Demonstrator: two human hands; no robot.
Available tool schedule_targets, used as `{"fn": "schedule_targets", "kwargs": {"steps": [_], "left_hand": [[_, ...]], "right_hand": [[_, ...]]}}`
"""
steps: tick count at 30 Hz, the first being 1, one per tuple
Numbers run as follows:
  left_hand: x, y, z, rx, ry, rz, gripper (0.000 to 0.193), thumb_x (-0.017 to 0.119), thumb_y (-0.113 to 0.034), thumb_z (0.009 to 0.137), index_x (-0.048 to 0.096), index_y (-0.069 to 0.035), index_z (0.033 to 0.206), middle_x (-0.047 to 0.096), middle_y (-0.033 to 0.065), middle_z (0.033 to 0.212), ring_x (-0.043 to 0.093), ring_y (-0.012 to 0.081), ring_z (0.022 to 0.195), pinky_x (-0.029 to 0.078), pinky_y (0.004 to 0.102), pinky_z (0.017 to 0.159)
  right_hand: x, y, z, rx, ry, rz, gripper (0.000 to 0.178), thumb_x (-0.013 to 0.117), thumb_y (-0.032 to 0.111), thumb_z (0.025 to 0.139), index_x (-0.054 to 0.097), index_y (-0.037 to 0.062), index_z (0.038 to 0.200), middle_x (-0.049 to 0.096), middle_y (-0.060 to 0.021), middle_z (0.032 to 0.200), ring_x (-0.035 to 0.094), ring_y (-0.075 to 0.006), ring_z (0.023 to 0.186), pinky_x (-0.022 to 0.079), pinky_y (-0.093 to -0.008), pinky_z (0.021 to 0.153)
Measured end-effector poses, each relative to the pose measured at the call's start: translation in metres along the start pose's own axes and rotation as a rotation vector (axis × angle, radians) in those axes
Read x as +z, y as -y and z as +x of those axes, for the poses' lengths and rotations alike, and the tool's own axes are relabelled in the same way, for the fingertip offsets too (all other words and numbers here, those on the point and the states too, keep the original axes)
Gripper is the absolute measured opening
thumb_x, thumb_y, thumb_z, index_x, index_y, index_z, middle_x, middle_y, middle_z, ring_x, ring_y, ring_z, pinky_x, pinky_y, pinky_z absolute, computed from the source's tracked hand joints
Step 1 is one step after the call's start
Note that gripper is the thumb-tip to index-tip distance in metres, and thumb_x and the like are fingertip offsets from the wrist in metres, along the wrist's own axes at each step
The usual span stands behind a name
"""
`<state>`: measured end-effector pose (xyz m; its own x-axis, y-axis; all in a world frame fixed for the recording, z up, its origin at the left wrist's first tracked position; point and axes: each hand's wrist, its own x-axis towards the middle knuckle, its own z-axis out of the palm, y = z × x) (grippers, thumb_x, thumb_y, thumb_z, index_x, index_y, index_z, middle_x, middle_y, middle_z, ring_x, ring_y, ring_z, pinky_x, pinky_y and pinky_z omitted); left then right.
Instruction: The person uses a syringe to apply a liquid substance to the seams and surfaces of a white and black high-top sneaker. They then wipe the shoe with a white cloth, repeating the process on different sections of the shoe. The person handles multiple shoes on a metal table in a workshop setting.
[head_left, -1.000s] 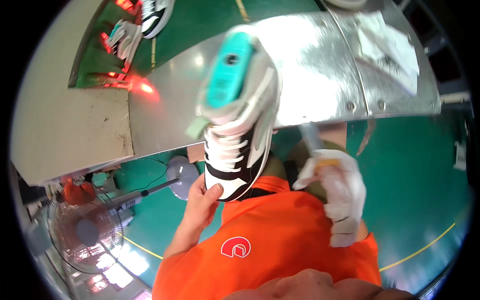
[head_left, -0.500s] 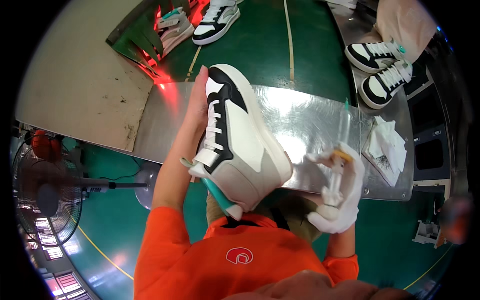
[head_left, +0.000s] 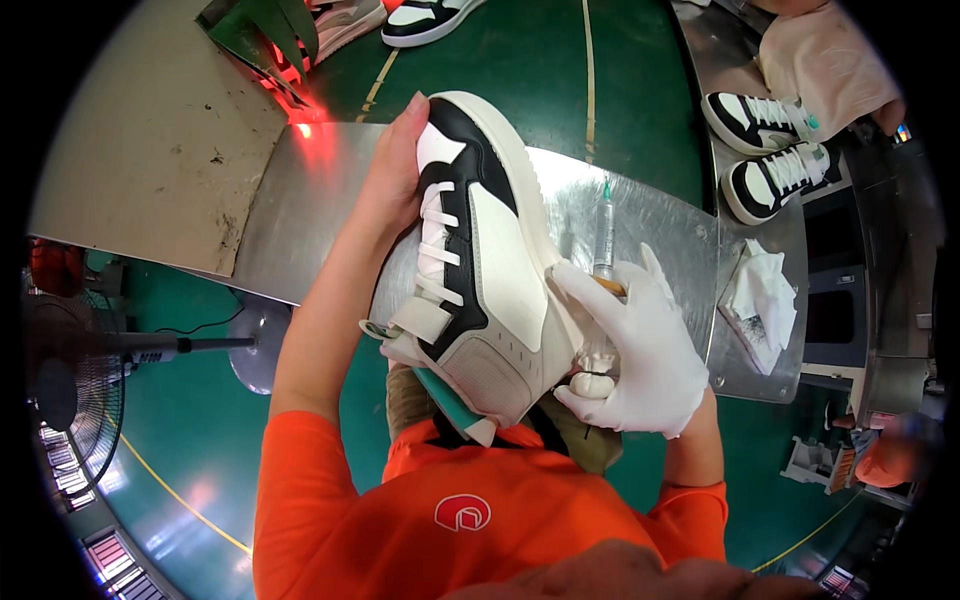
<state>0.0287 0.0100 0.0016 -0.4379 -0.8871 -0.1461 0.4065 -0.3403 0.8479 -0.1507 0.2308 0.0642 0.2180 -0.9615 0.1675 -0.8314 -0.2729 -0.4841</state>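
Note:
A high-top sneaker [head_left: 505, 265] in white, black and grey, with white laces, a strap and teal lining, is tilted in front of me, toe pointing away. My bare left hand [head_left: 397, 170] grips it around the toe end from the left; most of those fingers are hidden behind the shoe. My right hand [head_left: 645, 345], in a white glove, is closed around a clear syringe [head_left: 605, 235] with a green needle tip pointing away. Its index finger and thumb lie close to the sole's heel side; whether they touch it I cannot tell.
A metal table [head_left: 660, 235] lies under the hands, beside a green conveyor belt [head_left: 520, 70]. Crumpled white tissue [head_left: 760, 290] rests at the right. Two sneakers [head_left: 770, 180] stand near another person's arm [head_left: 830, 65]. A beige panel [head_left: 150, 150] and a fan [head_left: 75, 390] are at left.
My right hand has moved left with the syringe, up to the shoe's heel side. The shoe has shifted slightly away from me. The view has also shifted a little.

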Motion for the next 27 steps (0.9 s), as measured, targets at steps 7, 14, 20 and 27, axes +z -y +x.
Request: {"fn": "schedule_targets", "kwargs": {"steps": [7, 14, 20, 27], "left_hand": [[-0.007, 0.004, 0.007, -0.011, 0.042, -0.045, 0.043, 0.048, -0.040, 0.100, 0.060, 0.001, 0.106, 0.068, 0.0107, 0.094, 0.068, 0.0188, 0.080, 0.056, 0.0324, 0.072], [-0.004, 0.001, 0.004, -0.027, 0.031, -0.022, 0.046, 0.047, -0.042, 0.099, 0.060, 0.001, 0.107, 0.068, 0.0103, 0.094, 0.067, 0.0192, 0.080, 0.056, 0.0326, 0.072], [-0.012, 0.007, 0.009, -0.044, 0.059, -0.024, 0.049, 0.048, -0.046, 0.098, 0.060, 0.000, 0.108, 0.068, 0.0107, 0.096, 0.068, 0.0194, 0.082, 0.056, 0.0325, 0.073], [-0.009, 0.007, 0.006, -0.008, 0.041, -0.012, 0.048, 0.049, -0.046, 0.098, 0.060, 0.000, 0.108, 0.068, 0.0102, 0.096, 0.068, 0.0191, 0.081, 0.056, 0.0326, 0.073]], "right_hand": [[0.001, 0.007, -0.004, 0.004, 0.049, -0.077, 0.082, 0.075, 0.029, 0.055, 0.050, 0.0154, 0.133, 0.049, -0.0196, 0.088, 0.050, -0.0385, 0.087, 0.030, -0.0596, 0.103], [-0.003, -0.004, 0.002, 0.032, -0.107, 0.052, 0.088, 0.081, 0.026, 0.053, 0.050, 0.0119, 0.134, 0.053, -0.0192, 0.108, 0.054, -0.0404, 0.098, 0.032, -0.0526, 0.106], [-0.002, -0.012, 0.018, 0.005, -0.136, 0.113, 0.085, 0.080, 0.033, 0.060, 0.048, 0.0111, 0.136, 0.056, -0.0194, 0.106, 0.052, -0.0370, 0.096, 0.036, -0.0466, 0.098], [0.000, -0.006, 0.031, -0.025, -0.068, 0.034, 0.079, 0.077, 0.040, 0.061, 0.053, 0.0133, 0.132, 0.058, -0.0195, 0.094, 0.053, -0.0376, 0.089, 0.035, -0.0507, 0.099]]}}
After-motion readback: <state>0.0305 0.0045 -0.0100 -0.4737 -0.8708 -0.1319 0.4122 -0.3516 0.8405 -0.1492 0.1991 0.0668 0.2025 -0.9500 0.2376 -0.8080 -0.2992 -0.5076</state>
